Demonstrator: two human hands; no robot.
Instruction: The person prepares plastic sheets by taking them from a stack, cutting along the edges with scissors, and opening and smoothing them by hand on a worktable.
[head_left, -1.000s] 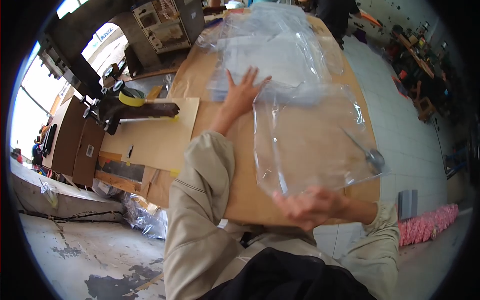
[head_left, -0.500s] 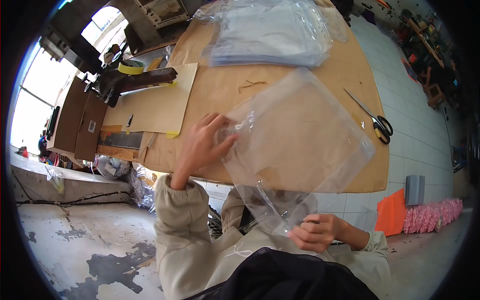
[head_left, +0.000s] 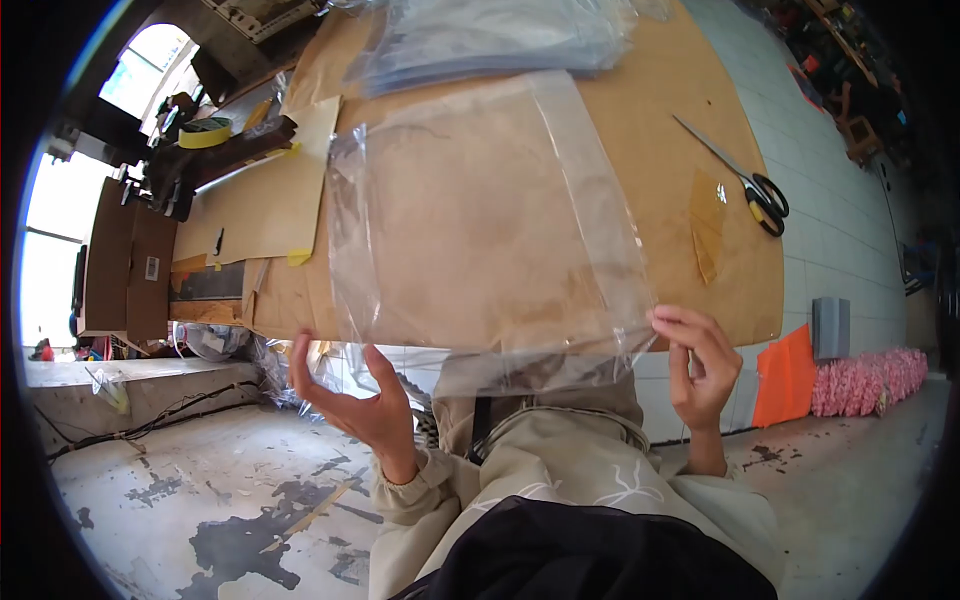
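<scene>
A clear plastic sheet or bag (head_left: 470, 220) lies over the brown table (head_left: 650, 130), its near edge hanging past the table's front edge. At the sheet's near left corner is my left hand (head_left: 360, 405), with thumb and fingers spread apart. My right hand (head_left: 700, 365) is at the near right corner, its thumb and index finger pinched on the plastic. Beyond the sheet rests a stack of clear plastic bags (head_left: 490, 40). Black-handled scissors (head_left: 740, 180) lie on the table to the right.
A dark metal clamp or arm (head_left: 235, 155) with a yellow tape roll (head_left: 205, 132) stands at the left over a tan board (head_left: 265, 200). A cardboard box (head_left: 125, 260) is farther left. An orange sheet (head_left: 785, 378) and pink bundle (head_left: 868, 382) lie at the lower right.
The plastic sheet has turned squarer to the table and lies flatter. My left hand has moved down toward me and opened; my right hand has moved up and right. The view has shifted.
</scene>
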